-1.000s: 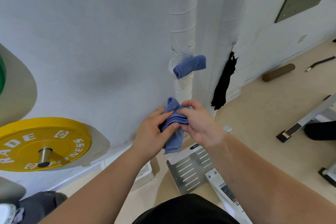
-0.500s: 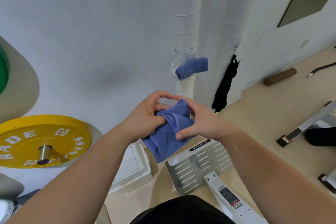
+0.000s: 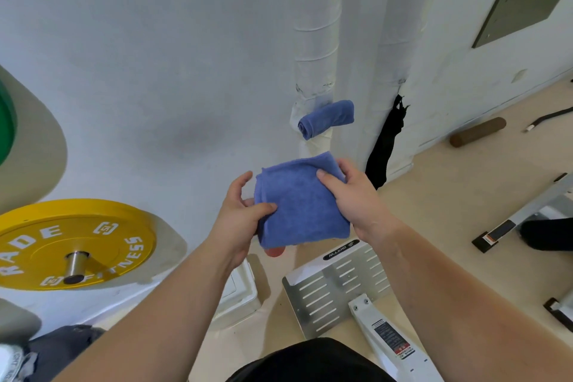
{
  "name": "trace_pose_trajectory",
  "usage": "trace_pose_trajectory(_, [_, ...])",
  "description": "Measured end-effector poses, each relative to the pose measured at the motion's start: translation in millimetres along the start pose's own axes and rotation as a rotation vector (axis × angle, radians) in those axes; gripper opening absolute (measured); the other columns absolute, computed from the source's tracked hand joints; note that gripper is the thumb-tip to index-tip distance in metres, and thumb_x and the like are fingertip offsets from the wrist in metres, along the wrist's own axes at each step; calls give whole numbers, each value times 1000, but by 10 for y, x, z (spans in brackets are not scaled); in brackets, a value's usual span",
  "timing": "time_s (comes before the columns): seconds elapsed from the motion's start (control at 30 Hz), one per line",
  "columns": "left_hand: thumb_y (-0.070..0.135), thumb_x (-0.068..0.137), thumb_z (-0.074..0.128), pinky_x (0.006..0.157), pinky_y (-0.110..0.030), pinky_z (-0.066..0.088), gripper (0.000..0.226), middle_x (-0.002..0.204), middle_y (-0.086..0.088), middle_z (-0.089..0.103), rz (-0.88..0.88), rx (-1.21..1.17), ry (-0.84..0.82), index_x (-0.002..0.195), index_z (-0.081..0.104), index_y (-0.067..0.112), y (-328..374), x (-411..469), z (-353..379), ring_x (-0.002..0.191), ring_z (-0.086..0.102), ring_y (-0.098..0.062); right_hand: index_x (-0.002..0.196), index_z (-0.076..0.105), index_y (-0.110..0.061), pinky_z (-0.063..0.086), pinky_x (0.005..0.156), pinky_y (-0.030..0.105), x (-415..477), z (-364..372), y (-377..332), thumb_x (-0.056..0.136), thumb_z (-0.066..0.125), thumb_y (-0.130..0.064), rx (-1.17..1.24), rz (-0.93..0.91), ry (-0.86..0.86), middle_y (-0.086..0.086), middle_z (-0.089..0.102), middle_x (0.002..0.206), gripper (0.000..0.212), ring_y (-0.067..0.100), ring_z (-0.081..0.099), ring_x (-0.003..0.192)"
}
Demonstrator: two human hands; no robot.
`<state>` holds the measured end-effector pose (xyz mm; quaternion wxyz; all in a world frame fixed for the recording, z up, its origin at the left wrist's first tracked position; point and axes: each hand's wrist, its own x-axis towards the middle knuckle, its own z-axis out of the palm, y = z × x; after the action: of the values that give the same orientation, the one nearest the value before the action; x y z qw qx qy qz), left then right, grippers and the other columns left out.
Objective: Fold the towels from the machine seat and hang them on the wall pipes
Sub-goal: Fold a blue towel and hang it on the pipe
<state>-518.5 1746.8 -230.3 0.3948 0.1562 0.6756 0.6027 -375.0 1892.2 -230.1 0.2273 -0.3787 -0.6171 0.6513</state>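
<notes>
A blue towel (image 3: 302,201), folded into a rough square, is held up in front of the white wall. My left hand (image 3: 240,220) pinches its left edge with thumb on top and fingers behind. My right hand (image 3: 350,192) grips its upper right corner. Above it, a second blue towel (image 3: 327,118) sits rolled between the two white wrapped wall pipes (image 3: 314,40). The machine seat is out of view.
A yellow weight plate (image 3: 74,245) on a peg hangs at the left. A slotted metal footplate (image 3: 335,291) lies on the floor below my hands. A black cloth (image 3: 386,146) hangs by the right pipe. A brown roller (image 3: 477,132) lies by the wall.
The bunched towel has been spread out into a flat folded square between my hands. Both hands have moved apart to its edges.
</notes>
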Motion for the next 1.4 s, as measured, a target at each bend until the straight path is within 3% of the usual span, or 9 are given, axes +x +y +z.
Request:
trace_pose_trajectory(0.13, [5, 97, 63, 83, -47, 62, 72, 107, -11, 75, 121, -73, 82, 143, 37, 53, 14, 7, 123, 96, 75, -29, 145, 17, -62, 57, 93, 41, -25, -120, 39, 99, 59, -16, 69, 23, -181, 1, 70, 124, 77, 22, 71, 107])
trace_pose_trajectory(0.33, [6, 100, 54, 93, -41, 58, 36, 110, 13, 72, 275, 135, 85, 103, 77, 33, 201, 4, 358, 107, 68, -15, 87, 73, -26, 51, 78, 31, -27, -302, -78, 100, 50, 0, 33, -172, -46, -9, 72, 96, 37, 9, 68, 88])
trace_pose_trajectory(0.43, [6, 90, 71, 92, -31, 57, 42, 122, 16, 67, 318, 204, -1, 119, 71, 36, 353, 42, 494, 113, 65, -8, 111, 73, -29, 55, 83, 24, 37, -537, -250, 98, 60, -7, 7, -174, -127, -10, 69, 117, 29, 4, 69, 100])
trace_pose_trajectory(0.57, [10, 72, 83, 100, -32, 53, 84, 139, 16, 53, 365, 416, -99, 143, 50, 41, 575, 145, 648, 125, 56, -4, 145, 47, -36, 53, 98, 25, 155, -903, -535, 81, 80, -9, -323, -246, -229, -12, 53, 138, 77, 3, 59, 118])
trace_pose_trajectory(0.7, [5, 72, 81, 101, -22, 46, 89, 138, 16, 52, 479, 600, 0, 149, 45, 33, 809, 244, 766, 124, 54, -5, 154, 33, -34, 43, 103, 19, 320, -1028, -847, 81, 80, -14, -560, -332, -210, -15, 45, 140, 89, 5, 48, 125])
trace_pose_trajectory(0.83, [10, 72, 82, 85, -11, 45, 68, 116, 12, 65, 618, 683, 116, 133, 61, 31, 1038, 323, 688, 101, 61, -5, 148, 45, -35, 35, 84, -3, 467, -948, -1093, 80, 80, -17, -715, -470, -199, -15, 56, 129, 78, -4, 50, 110])
trace_pose_trajectory(1.0, [22, 71, 86, 75, -25, 52, 35, 98, 5, 65, 746, 689, 104, 100, 74, 37, 1308, 548, 374, 86, 62, -5, 132, 61, -40, 42, 85, 4, 555, -718, -1407, 83, 77, -14, -712, -562, -201, -24, 66, 116, 58, -12, 58, 103])
trace_pose_trajectory(1.2, [20, 71, 88, 96, -21, 45, 25, 150, 15, 37, 800, 641, -50, 88, 72, 29, 1635, 717, 57, 123, 42, 16, 128, 60, -39, 47, 90, 14, 597, -483, -1721, 79, 83, -25, -793, -542, -107, -21, 66, 117, 56, -8, 59, 105])
trace_pose_trajectory(1.4, [10, 81, 78, 69, -30, 57, 23, 90, 5, 71, 718, 489, -225, 95, 67, 24, 1942, 705, -66, 80, 68, -12, 104, 67, -43, 34, 91, 3, 598, -395, -1898, 81, 82, -27, -781, -548, -74, -11, 46, 123, 32, -7, 49, 113])
